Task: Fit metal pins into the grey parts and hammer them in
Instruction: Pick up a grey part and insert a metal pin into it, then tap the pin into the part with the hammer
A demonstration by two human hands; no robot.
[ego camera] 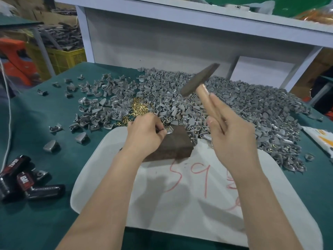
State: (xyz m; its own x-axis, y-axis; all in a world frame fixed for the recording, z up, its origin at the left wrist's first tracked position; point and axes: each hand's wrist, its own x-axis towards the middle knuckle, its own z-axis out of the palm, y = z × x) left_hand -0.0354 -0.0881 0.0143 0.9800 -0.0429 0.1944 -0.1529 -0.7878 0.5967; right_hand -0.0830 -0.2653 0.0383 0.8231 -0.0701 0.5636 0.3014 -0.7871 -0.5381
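The fingers [159, 127] of the left hand [146, 131] are curled and pinched on one grey part [169, 131], which is held down on top of a dark block [173, 147]. The wooden handle of a hammer [201, 82] is gripped by the right hand [232, 136], its fingers closed round the handle with one laid straight along it. The blurred head is raised at 1 o'clock from the block, clear of the part.

The block is set on the far edge of a white tray [180, 204] marked in red, which is laid on a green worktop [45, 141]. Just beyond the left hand, at 11 o'clock, a small pile of brass pins [139, 109] is seen among loose pieces. A broad heap of grey parts [243, 109] is spread from 12 to 3 o'clock. Black items [21, 179] labelled TAPER are seen at 8 o'clock, and a white and orange packet [319, 138] at 3 o'clock on the worktop's edge.

Behind the worktop, at 12 o'clock, a white shelf unit [162, 38] is placed. At 10 o'clock a yellow crate [68, 56] is filled with dark grey pieces.
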